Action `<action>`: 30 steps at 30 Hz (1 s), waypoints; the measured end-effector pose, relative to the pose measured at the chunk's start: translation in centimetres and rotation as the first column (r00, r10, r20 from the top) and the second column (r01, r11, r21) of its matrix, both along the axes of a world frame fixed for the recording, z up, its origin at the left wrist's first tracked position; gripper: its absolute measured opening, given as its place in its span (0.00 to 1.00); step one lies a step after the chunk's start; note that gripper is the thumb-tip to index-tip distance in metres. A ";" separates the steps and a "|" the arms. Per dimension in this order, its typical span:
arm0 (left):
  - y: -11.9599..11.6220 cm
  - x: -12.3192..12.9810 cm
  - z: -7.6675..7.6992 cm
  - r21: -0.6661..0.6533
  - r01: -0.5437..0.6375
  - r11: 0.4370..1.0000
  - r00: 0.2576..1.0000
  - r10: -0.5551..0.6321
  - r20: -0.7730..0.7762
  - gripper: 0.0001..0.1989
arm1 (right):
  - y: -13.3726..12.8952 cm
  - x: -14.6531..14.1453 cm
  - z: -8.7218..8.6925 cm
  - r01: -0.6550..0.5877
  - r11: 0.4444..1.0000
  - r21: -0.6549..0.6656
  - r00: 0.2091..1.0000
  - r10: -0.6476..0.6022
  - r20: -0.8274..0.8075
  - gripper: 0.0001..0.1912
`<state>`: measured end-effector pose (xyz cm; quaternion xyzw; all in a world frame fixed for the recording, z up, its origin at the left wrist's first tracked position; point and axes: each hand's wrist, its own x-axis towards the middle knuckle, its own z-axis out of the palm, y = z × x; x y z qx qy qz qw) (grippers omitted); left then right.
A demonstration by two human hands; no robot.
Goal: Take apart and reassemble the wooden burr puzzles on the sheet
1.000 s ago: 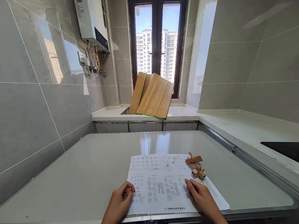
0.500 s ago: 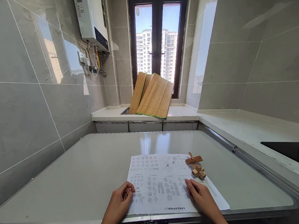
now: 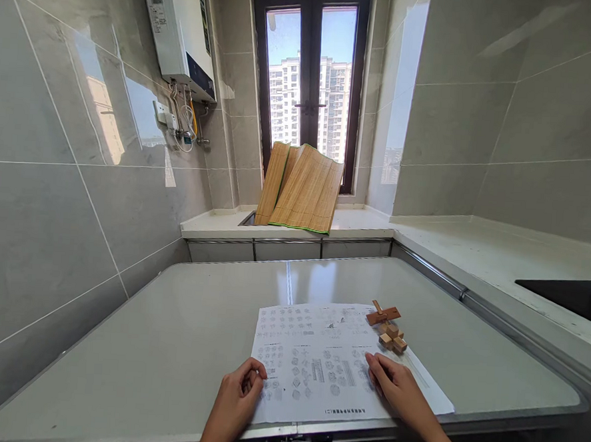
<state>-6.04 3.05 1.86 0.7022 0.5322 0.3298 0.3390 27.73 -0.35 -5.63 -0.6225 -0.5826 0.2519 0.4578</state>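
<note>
A white printed sheet with rows of small diagrams lies on the pale table near its front edge. My left hand rests at the sheet's left edge, its fingers curled in with nothing in them. On the right part of the sheet lies my right hand, fingers bent and pressed together, also holding nothing. Just beyond it sits an interlocked wooden block puzzle. Behind that, at the sheet's far right corner, is a flat reddish-brown wooden piece with a crossing stick.
Behind the table runs a white counter with folded bamboo mats leaning before the window. A water heater hangs on the left wall. A black surface lies on the right counter.
</note>
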 end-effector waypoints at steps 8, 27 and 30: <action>-0.1 0.1 0.1 -0.013 0.000 1.000 1.000 -0.001 -0.003 0.12 | 0.0 -0.2 0.2 0.003 1.000 -0.011 1.000 -0.003 0.024 0.29; 0.3 -0.2 -0.6 0.018 0.018 1.000 1.000 -0.018 -0.010 0.10 | -0.2 -0.1 0.2 -0.013 1.000 -0.023 1.000 0.013 0.011 0.29; 0.2 -0.2 -0.6 0.014 0.016 1.000 1.000 -0.016 -0.013 0.10 | -0.2 -0.2 0.3 -0.016 1.000 -0.025 1.000 0.017 0.007 0.29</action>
